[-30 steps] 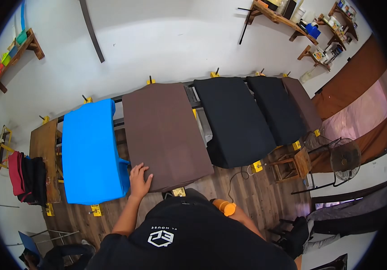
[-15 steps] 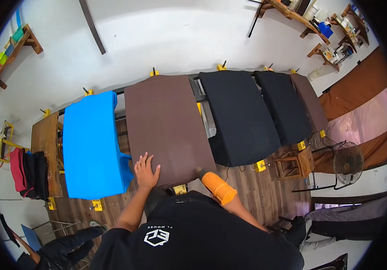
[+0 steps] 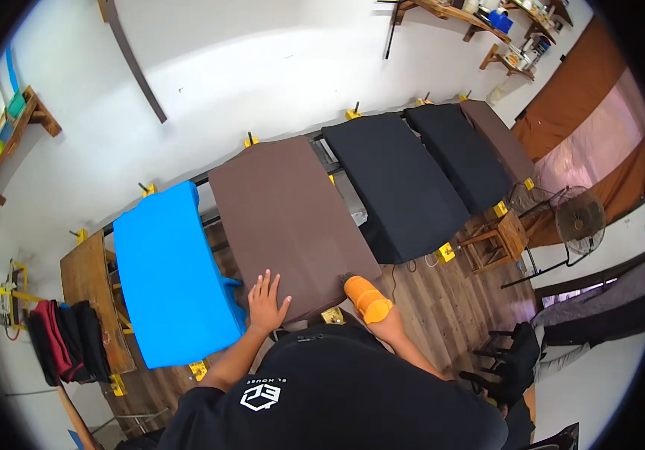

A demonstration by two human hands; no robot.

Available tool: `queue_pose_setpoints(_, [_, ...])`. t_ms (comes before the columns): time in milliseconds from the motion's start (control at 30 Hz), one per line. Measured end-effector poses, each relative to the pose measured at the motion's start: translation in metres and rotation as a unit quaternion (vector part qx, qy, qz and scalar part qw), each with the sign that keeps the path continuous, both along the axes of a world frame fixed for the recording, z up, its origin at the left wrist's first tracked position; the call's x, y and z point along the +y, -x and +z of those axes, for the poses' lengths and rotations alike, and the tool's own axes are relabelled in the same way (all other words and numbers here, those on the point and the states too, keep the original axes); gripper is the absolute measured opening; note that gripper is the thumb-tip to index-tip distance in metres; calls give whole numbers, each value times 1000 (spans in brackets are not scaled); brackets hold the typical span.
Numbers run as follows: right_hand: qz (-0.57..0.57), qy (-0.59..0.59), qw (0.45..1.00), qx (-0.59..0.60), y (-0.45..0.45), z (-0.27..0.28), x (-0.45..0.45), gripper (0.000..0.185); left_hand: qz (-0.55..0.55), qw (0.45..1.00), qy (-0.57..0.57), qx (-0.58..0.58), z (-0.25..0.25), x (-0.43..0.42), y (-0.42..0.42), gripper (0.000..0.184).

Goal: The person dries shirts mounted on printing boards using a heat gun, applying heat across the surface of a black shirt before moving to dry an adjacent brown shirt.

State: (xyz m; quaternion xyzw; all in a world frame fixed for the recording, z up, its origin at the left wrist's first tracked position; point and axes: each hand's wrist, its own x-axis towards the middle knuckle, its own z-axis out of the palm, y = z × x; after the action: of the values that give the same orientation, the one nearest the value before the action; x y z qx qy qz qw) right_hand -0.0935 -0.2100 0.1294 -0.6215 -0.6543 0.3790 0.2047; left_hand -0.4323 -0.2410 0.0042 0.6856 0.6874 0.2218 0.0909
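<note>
Open air over the middle of the big brown cloth (image 3: pixel 288 210); now slim gaps alongside, a blue cloth (image 3: pixel 168 277) bulging into one; orange tool (image 3: pixel 368 299) blocking the near corner.

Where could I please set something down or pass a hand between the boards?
The wooden board is bare toward its far end, left of the blue cloth; stacked clothes crowd its near left side. A hand might pass between the large brown cloth and the black cloth beside it. The left hand and orange tool crowd the brown cloth's near end.
</note>
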Motion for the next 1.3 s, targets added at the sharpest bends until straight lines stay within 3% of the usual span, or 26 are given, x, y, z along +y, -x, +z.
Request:
queue_pose_setpoints(100, [-23,45,998,-40,10,24,-8,43,-15,1000,1,-6,-3,-5,0,74])
queue_pose_setpoints(200, [-41,36,997,-61,3,5,-7,43,-19,1000,-4,-5,-3,-2,2,74])
queue_pose_setpoints(300, [-64,54,996,-7,-11,-16,0,43,-9,1000,4,-2,2,-2,-4,74])
queue_pose_setpoints(367, [14,-53,998,26,-18,-12,13,41,7,1000,17,5,1,0,-5,75])
queue_pose_setpoints(433, [-2,14,1000,-8,-26,1,16,43,13,999,30,4,2,2,-8,76])
queue_pose_setpoints(500, [59,68,995,-44,-31,11,25,46,18,999,32,15,3,0,-8,77])
queue_pose_setpoints(533, [35,50,998,31,-30,12,24,47,22,999,42,14,4,0,-9,77])
queue_pose_setpoints(600, [76,26,994,-77,-28,30,24,47,27,998,52,26,8,2,-10,76])
queue_pose_setpoints(667, [68,28,995,-68,-27,17,28,46,34,996,69,39,9,2,-11,75])
queue_pose_setpoints(733, [46,36,998,29,-25,4,30,46,56,996,61,30,9,-1,-13,74])
queue_pose_setpoints(767, [97,29,994,-46,-27,1,30,45,56,996,67,33,5,-6,-15,74])
queue_pose_setpoints(833, [96,46,994,-29,-26,-2,32,45,116,992,52,16,-2,-6,-17,75])
queue_pose_setpoints(1100, [83,37,996,9,-17,0,31,46,132,990,33,-29,-5,-10,-15,75])
queue_pose_setpoints(1200, [104,68,991,-54,-15,7,29,52,128,990,29,-41,-6,-10,-14,73])
queue_pose_setpoints(1267, [125,51,989,60,-12,1,33,53,130,990,32,-43,-5,-10,-13,73])
queue_pose_setpoints(1300, [127,50,989,61,-11,-3,33,53,133,989,38,-43,-4,-10,-14,72])
